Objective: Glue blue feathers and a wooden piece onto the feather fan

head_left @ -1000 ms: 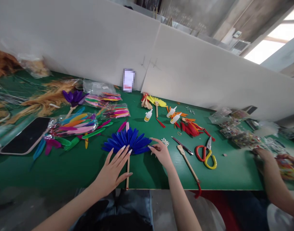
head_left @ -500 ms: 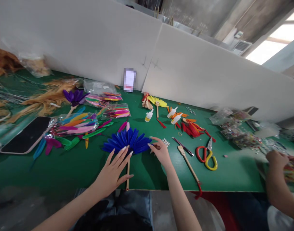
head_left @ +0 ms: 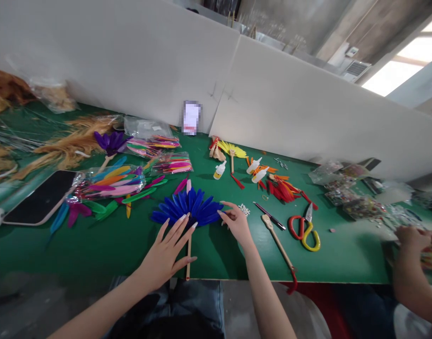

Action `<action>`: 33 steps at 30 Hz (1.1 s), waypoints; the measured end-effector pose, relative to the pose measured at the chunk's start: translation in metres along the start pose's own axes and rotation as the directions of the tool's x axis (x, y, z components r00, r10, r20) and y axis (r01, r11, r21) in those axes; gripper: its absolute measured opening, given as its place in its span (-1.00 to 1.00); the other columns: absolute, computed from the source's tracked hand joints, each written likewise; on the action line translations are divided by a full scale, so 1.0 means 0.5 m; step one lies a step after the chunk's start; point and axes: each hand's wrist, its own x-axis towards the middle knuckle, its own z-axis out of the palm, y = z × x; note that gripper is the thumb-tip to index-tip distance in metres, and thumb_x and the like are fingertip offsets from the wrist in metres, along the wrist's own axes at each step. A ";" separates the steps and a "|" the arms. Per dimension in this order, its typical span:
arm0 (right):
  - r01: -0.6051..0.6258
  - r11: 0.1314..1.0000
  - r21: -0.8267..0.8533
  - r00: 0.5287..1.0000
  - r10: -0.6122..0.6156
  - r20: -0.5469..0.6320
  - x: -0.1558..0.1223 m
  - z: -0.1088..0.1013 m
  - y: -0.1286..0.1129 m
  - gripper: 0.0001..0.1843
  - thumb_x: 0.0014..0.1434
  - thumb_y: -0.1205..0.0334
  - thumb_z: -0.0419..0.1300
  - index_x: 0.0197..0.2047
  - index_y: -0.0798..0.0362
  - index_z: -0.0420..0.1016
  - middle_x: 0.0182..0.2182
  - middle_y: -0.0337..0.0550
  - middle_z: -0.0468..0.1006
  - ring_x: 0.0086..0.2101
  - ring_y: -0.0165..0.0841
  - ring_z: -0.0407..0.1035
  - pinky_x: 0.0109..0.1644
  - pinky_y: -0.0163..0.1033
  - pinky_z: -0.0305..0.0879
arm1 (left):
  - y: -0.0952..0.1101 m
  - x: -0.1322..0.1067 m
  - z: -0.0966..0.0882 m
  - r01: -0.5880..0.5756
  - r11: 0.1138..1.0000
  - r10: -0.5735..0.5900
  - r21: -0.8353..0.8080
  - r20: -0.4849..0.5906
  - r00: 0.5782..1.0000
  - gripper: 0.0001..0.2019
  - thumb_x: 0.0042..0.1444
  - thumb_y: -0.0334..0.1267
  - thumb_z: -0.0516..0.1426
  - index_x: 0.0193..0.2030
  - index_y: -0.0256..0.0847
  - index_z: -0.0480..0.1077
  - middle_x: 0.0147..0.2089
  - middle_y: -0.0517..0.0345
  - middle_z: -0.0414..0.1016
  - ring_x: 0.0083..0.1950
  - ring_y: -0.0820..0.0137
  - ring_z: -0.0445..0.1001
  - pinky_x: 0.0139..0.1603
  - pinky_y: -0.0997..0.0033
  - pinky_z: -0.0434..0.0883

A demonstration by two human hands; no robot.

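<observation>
A blue feather fan (head_left: 189,205) with a thin wooden handle (head_left: 188,256) lies on the green table in front of me. Across the base of its feathers rests my left hand (head_left: 169,249), fingers spread and palm down. My right hand (head_left: 235,222) is at the fan's right edge, thumb and forefinger pinching the tip of the outermost blue feather. Just beyond those fingers is a small heap of white beads (head_left: 244,210). The spot where the feathers meet the handle is partly hidden under my left fingers.
Right of my hands lie a pen (head_left: 268,215), a wooden fan handle (head_left: 279,240) and scissors (head_left: 311,235). Glue bottles (head_left: 220,169) and a yellow fan (head_left: 233,149) lie behind. Bagged feathers (head_left: 110,183) and a phone (head_left: 42,197) are left. A co-worker's hands (head_left: 413,238) work far right.
My hands stay almost where they were on the blue fan. The co-worker's hands at the far right have shifted slightly. The whole view has moved a touch.
</observation>
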 end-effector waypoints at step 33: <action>0.273 0.865 -0.421 0.955 -0.295 0.014 0.129 0.088 -0.053 -0.82 0.06 0.11 0.27 -0.47 0.01 0.56 -0.09 -0.02 0.46 -0.03 -0.16 0.34 0.10 -0.05 0.20 | -0.001 0.006 -0.008 -0.085 0.996 0.085 -0.021 -0.020 0.996 -0.29 0.25 0.18 -0.17 0.41 -0.19 -0.15 0.41 0.10 -0.03 0.43 0.27 -0.12 0.38 0.13 -0.47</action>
